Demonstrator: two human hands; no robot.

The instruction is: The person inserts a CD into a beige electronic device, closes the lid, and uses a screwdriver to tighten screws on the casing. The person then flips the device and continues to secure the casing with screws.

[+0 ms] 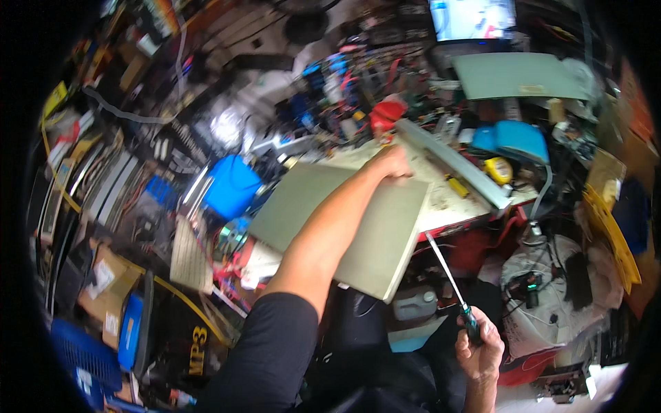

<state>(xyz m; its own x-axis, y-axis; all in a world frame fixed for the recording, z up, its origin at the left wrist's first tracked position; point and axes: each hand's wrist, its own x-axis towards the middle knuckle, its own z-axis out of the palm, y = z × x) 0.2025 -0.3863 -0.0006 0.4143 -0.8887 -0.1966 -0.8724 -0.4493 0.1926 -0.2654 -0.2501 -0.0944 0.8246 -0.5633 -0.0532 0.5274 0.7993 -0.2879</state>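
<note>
A flat grey-beige panel (392, 234) with a thin side edge lies tilted across the near side of the worktable and juts over its front edge. My left arm reaches across it. At its far edge my left hand (391, 163) is closed, slightly blurred, with the fingers curled at the rim. To the right, clear of the table, my right hand (480, 347) is wrapped round the dark green handle of a screwdriver (449, 279). Its long metal shaft points up and left, with the tip close to the panel's right side.
Beyond the panel lie a long grey metal rail (451, 164), a yellow tape measure (498, 170) and a red cup-like thing (387, 115). A blue container (232, 186) stands left of the panel. A white sack (551, 296) sits at the right. Clutter crowds the back, below a lit screen (473, 19).
</note>
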